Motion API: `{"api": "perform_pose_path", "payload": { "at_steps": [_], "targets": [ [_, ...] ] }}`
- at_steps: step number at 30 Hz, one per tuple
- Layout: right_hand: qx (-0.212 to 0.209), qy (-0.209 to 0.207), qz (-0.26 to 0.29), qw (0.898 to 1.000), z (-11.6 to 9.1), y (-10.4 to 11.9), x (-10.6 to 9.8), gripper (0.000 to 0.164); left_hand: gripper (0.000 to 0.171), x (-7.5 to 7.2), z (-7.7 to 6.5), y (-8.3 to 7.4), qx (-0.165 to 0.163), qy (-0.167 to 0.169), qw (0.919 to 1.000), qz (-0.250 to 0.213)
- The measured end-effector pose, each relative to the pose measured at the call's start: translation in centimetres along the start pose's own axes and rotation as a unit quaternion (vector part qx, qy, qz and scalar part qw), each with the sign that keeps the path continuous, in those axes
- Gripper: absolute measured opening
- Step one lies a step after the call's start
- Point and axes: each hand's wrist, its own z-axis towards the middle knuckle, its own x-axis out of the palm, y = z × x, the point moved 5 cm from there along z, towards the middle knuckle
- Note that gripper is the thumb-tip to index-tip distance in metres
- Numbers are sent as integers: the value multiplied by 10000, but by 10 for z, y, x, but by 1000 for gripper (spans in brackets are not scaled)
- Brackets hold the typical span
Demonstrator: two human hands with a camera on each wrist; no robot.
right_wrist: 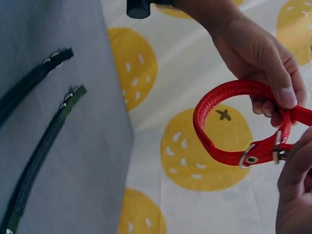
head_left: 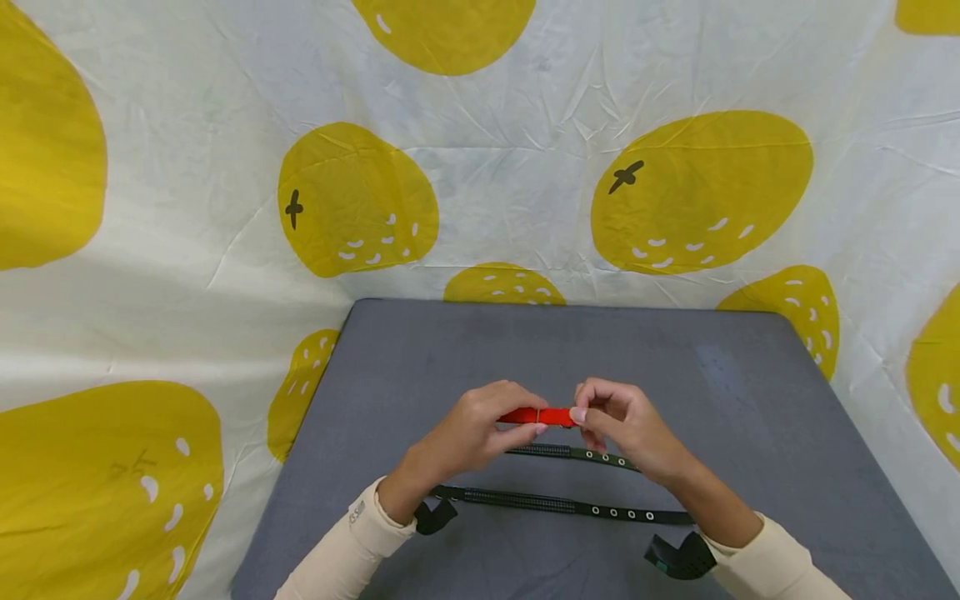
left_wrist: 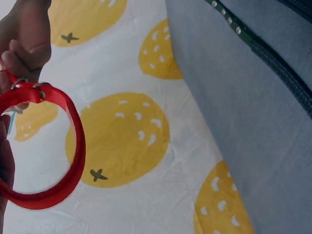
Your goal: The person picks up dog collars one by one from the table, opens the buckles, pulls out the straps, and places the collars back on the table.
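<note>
A red collar point(head_left: 553, 417), bent into a loop, is held above the table between both hands. My left hand point(head_left: 480, 423) grips its band, thumb below and fingers above. My right hand point(head_left: 628, 423) pinches the collar near the buckle end. In the right wrist view the collar point(right_wrist: 265, 152) shows a metal D-ring, an eyelet and a silver buckle beside the right fingers point(right_wrist: 295, 170), which partly hide it. The left wrist view shows the round loop of the collar point(left_wrist: 80, 141) too.
Below the hands, a dark green collar point(head_left: 600, 457) and a black collar point(head_left: 517, 501) with metal eyelets lie stretched out on the grey table point(head_left: 525, 350). A white cloth with yellow fruit prints point(head_left: 510, 200) hangs behind and beside the table.
</note>
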Motion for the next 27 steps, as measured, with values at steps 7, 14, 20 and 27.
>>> {"api": "perform_pose_path", "payload": {
  "at_steps": [7, 14, 20, 27],
  "targets": [
    [-435, -9, -889, 9951, 3, -4, 3, 16, 23, 0, 0, -1, 35, 109, 9996, 244],
    [-349, -56, -999, 9944, 5, -2, 3, 20, 25, 1, 2, -3, -8, 54, 9997, 240],
    [-5, -100, -1092, 9940, 5, -2, 4, 22, 24, 1, 2, -4, 0, -92, 9998, 183],
    [203, -138, -868, 9959, 4, -5, 3, 21, 25, 1, 0, -2, -115, -137, 9996, 202]
  ]
}}
